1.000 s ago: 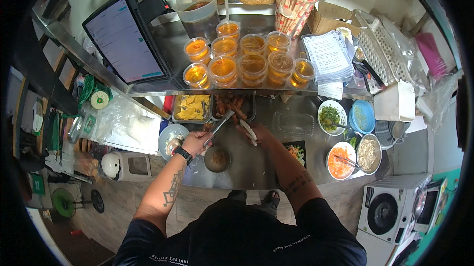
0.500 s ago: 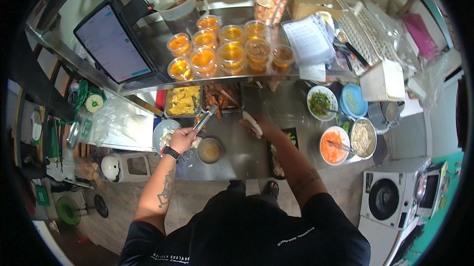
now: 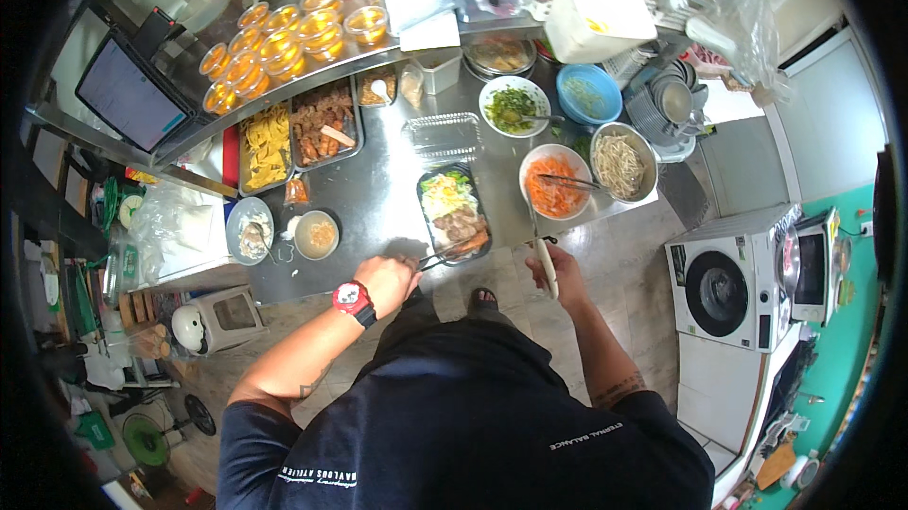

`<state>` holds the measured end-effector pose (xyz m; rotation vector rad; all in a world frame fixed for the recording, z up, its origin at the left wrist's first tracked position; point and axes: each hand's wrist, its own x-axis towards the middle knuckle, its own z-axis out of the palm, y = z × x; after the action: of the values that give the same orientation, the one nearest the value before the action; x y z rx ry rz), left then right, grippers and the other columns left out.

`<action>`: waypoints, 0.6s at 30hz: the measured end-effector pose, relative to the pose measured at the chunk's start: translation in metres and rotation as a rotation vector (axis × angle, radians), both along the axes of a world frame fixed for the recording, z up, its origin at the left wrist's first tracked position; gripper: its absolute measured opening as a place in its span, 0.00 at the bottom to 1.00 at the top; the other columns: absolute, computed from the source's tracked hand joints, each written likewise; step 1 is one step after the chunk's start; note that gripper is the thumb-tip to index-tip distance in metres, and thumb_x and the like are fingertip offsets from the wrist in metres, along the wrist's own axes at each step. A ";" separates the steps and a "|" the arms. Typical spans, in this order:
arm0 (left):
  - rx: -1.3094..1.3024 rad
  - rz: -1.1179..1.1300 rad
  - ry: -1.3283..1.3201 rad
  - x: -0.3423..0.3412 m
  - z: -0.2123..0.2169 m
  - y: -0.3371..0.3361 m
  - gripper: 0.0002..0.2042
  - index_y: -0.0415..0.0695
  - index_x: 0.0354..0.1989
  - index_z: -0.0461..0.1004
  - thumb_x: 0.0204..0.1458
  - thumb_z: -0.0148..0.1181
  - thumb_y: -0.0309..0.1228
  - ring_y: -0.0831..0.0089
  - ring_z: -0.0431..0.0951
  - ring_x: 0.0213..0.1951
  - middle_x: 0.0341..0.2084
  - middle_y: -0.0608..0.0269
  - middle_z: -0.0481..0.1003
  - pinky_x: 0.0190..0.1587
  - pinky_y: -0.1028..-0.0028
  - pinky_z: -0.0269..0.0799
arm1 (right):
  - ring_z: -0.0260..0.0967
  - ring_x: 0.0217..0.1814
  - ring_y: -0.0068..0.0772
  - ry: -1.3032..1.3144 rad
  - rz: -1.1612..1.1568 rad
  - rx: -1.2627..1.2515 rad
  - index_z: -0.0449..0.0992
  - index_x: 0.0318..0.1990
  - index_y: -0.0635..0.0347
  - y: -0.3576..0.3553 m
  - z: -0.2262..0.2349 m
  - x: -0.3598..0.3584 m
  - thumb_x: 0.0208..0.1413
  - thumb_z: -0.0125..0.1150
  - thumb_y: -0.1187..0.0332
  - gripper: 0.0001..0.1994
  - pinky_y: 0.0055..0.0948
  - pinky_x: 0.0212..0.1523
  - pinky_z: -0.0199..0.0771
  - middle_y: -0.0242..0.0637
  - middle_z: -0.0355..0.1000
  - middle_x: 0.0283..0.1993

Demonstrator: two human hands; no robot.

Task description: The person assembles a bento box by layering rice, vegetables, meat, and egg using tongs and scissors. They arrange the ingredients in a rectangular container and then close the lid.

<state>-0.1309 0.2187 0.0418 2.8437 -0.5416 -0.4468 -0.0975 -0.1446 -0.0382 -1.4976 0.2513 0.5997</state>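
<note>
My left hand (image 3: 386, 285) is closed round metal tongs (image 3: 437, 257). Their tips touch the browned meat (image 3: 463, 234) at the near end of a black takeaway tray (image 3: 489, 250). Shredded white, green and yellow food (image 3: 446, 196) fills the tray's far part. My right hand (image 3: 567, 278) grips a white-handled tool with a thin blade (image 3: 548, 269), held past the counter's front edge with the blade pointing away; whether it is a knife or scissors I cannot tell. Beyond that blade is a bowl of shredded carrot (image 3: 558, 179) with tongs lying in it.
A bowl of chopped greens (image 3: 511, 105), a bowl of pale sprouts (image 3: 619, 160) and a blue bowl (image 3: 591, 89) stand to the right. At left are pans of yellow slices (image 3: 267, 146) and browned meat (image 3: 323, 122). Lidded orange cups (image 3: 284, 51) line the shelf above.
The view has swung rightward. My left hand with the tongs has gone from near the meat pan to the black tray. My right hand has moved nearer to me with the white-handled tool.
</note>
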 end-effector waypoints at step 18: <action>0.273 -0.104 -0.047 0.004 -0.018 -0.033 0.11 0.40 0.41 0.77 0.57 0.55 0.33 0.52 0.85 0.34 0.34 0.50 0.82 0.34 0.56 0.82 | 0.80 0.47 0.48 -0.257 0.639 -0.782 0.81 0.55 0.45 0.001 0.001 -0.019 0.46 0.74 0.41 0.31 0.43 0.49 0.77 0.40 0.83 0.42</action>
<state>-0.1270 0.1858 0.0242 3.1025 -0.6879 -0.5091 -0.1169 -0.1436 -0.0373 -2.4248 -0.2441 0.8519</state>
